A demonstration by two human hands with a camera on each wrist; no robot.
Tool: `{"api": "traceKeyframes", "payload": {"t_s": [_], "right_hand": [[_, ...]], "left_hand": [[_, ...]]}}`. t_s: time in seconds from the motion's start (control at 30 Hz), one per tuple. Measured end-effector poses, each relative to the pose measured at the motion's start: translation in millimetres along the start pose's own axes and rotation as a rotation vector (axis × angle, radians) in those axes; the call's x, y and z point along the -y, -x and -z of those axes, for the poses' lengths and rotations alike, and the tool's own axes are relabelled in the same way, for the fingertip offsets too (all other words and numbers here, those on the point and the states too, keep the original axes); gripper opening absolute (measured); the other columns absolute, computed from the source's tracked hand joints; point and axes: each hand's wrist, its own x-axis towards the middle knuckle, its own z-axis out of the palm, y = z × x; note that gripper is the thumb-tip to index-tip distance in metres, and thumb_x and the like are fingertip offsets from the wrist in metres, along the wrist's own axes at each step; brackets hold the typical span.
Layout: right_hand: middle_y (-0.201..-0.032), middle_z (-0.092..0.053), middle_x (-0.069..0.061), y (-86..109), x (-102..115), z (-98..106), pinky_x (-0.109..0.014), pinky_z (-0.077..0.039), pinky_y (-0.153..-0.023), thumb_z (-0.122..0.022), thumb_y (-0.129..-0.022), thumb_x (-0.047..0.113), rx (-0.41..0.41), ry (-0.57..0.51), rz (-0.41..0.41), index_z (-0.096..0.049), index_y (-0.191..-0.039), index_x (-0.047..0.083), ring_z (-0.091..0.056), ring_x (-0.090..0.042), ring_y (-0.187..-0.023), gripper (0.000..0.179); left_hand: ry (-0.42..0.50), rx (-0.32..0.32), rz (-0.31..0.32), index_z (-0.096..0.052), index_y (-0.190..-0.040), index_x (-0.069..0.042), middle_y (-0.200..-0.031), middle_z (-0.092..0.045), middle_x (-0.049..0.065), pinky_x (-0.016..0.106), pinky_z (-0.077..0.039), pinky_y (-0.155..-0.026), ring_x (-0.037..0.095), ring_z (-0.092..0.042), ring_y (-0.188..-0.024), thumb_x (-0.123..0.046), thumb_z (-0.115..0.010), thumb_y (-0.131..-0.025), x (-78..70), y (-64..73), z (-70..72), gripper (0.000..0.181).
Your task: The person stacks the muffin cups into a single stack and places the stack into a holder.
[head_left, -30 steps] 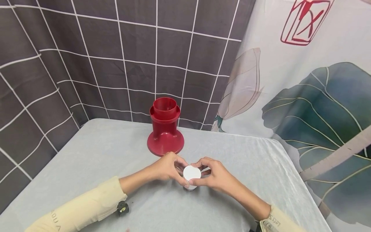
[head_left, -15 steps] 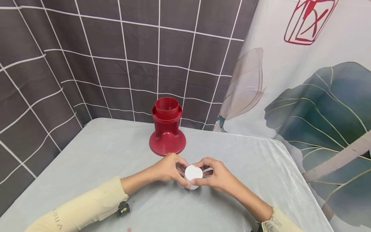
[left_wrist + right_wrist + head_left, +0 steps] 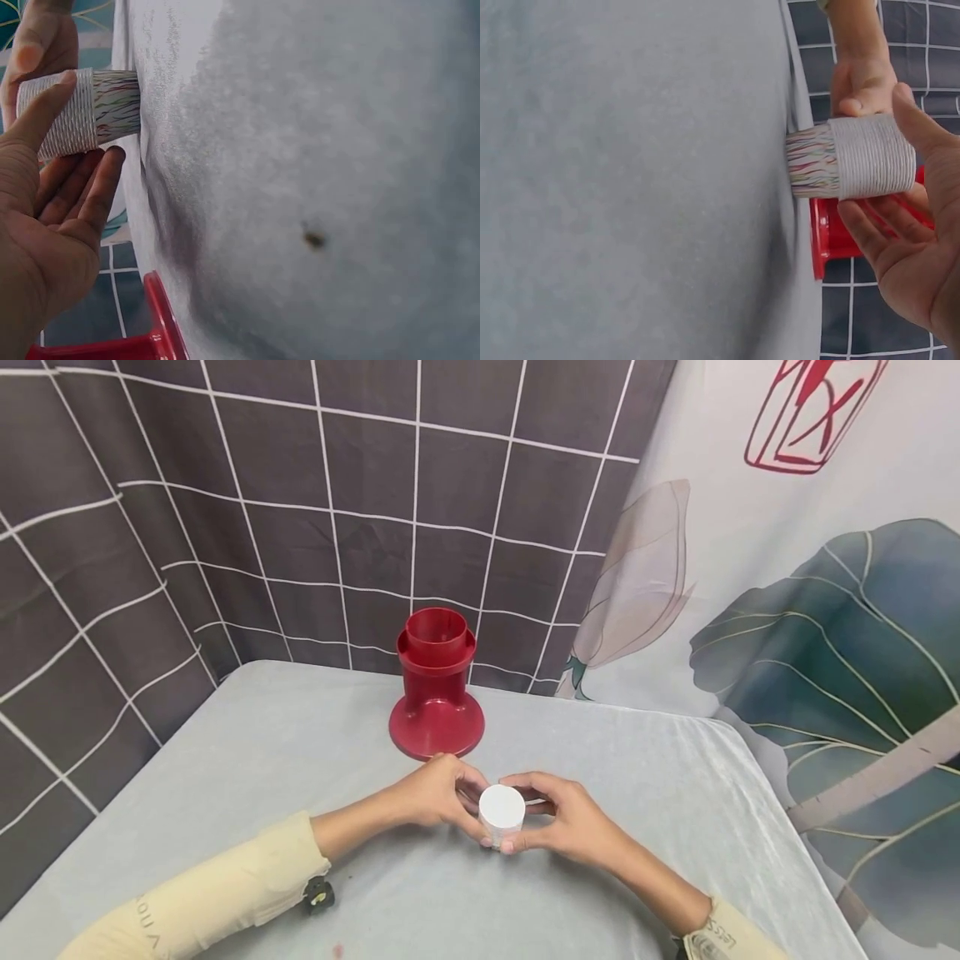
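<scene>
A small paper cup stands upside down on the table, its flat white base on top. Its upper part is ribbed white and its lower part has colourful streaks. My left hand grips it from the left, thumb on the ribbed part and fingers curled beside it. From the right, my right hand holds it with thumb and fingers curled round it. A red flared holder stands just beyond the hands.
The table is covered with a pale grey cloth bearing a small dark spot. A dark grid-patterned curtain hangs behind, and a leaf-print curtain closes the right side. The table's right edge drops away near the right forearm.
Both hands stay on the cup in the same spot. The right hand's fingers have shifted slightly round it; the view has drifted a little.
</scene>
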Motion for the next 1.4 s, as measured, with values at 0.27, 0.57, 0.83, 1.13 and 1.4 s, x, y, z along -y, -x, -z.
{"api": "traceKeyframes", "payload": {"t_s": [0.27, 0.57, 0.83, 1.13, 1.4], "right_hand": [[-0.138, -0.08, -0.012, 0.6, -3, 1, -0.026, -0.066, -0.103, -0.102, -0.085, 0.018, 0.001, 0.039, 0.03, -0.073, -0.143, 0.006, -0.08, -0.011, -0.116, 0.066], [-0.135, -0.08, -0.01, 3.4, -6, 0, -0.026, -0.066, -0.103, -0.101, -0.085, 0.015, -0.001, 0.007, 0.003, -0.074, -0.14, 0.006, -0.08, -0.007, -0.115, 0.062], [-0.136, -0.08, -0.013, 4.0, -8, 2, -0.028, -0.067, -0.102, -0.1, -0.086, 0.014, -0.016, -0.032, -0.006, -0.074, -0.141, 0.004, -0.081, -0.007, -0.114, 0.062], [-0.137, -0.08, -0.008, -3.9, 4, 9, -0.027, -0.066, -0.103, -0.1, -0.086, 0.016, -0.056, -0.037, -0.042, -0.074, -0.142, 0.01, -0.081, -0.01, -0.114, 0.062], [-0.138, -0.08, -0.007, -23.1, 21, 20, -0.028, -0.066, -0.104, -0.099, -0.087, 0.014, -0.091, -0.01, -0.002, -0.074, -0.142, 0.011, -0.082, -0.014, -0.117, 0.06]], "left_hand": [[0.039, -0.003, -0.007, -0.087, -0.118, -0.009, -0.107, -0.087, 0.002, 0.033, -0.07, -0.096, 0.016, -0.085, -0.101, -0.011, -0.104, -0.08, 3.3, 5.2, -0.1, 0.042], [0.03, -0.013, -0.012, -0.085, -0.123, -0.01, -0.112, -0.086, 0.003, 0.029, -0.069, -0.097, 0.016, -0.084, -0.105, -0.013, -0.103, -0.082, 4.1, 4.5, -0.9, 0.045], [0.123, -0.015, -0.006, -0.084, -0.125, -0.006, -0.113, -0.086, 0.006, 0.033, -0.069, -0.098, 0.02, -0.086, -0.104, -0.007, -0.101, -0.082, 1.1, 1.5, -0.5, 0.046], [0.158, -0.039, -0.009, -0.082, -0.131, -0.008, -0.122, -0.083, 0.008, 0.037, -0.07, -0.098, 0.024, -0.085, -0.109, -0.012, -0.098, -0.087, -6.4, -0.5, 10.7, 0.048], [0.172, -0.091, -0.086, -0.079, -0.136, -0.004, -0.127, -0.082, 0.014, 0.042, -0.069, -0.103, 0.026, -0.082, -0.116, -0.004, -0.097, -0.086, -20.4, -3.4, 29.3, 0.052]]}}
